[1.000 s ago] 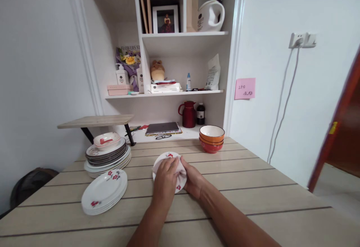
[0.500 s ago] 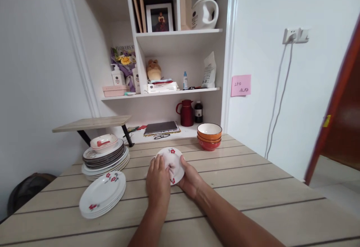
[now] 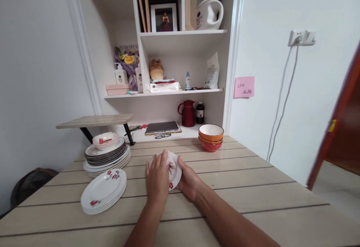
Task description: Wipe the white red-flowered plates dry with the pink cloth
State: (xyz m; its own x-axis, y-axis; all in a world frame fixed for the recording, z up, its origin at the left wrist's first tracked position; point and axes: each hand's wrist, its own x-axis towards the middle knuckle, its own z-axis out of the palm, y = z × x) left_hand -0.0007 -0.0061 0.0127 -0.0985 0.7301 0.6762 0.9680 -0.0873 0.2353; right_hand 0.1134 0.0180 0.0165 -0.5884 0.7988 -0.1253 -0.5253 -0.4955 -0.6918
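A small white plate [image 3: 176, 177] with red flowers is tilted up over the table, its right edge gripped by my right hand [image 3: 190, 179], thumb on the rim. My left hand [image 3: 158, 179] presses a pale pink cloth [image 3: 171, 163] against the plate's face and covers the plate's left part. Left of my hands lies a stack of white oval plates [image 3: 102, 189] with red flowers. Behind that stack is a taller pile of plates [image 3: 107, 158], topped by a white and red dish [image 3: 106, 140].
Orange and red bowls [image 3: 210, 138] are stacked at the table's back right. A small raised wooden stand [image 3: 95, 121] is at the back left. On the shelf behind are a dark red jug [image 3: 188, 113], a laptop [image 3: 161, 127] and eyeglasses [image 3: 163, 136].
The plate has tilted further, showing less of its top flower, and my left hand with the cloth has shifted over its face. The whole view has moved slightly.
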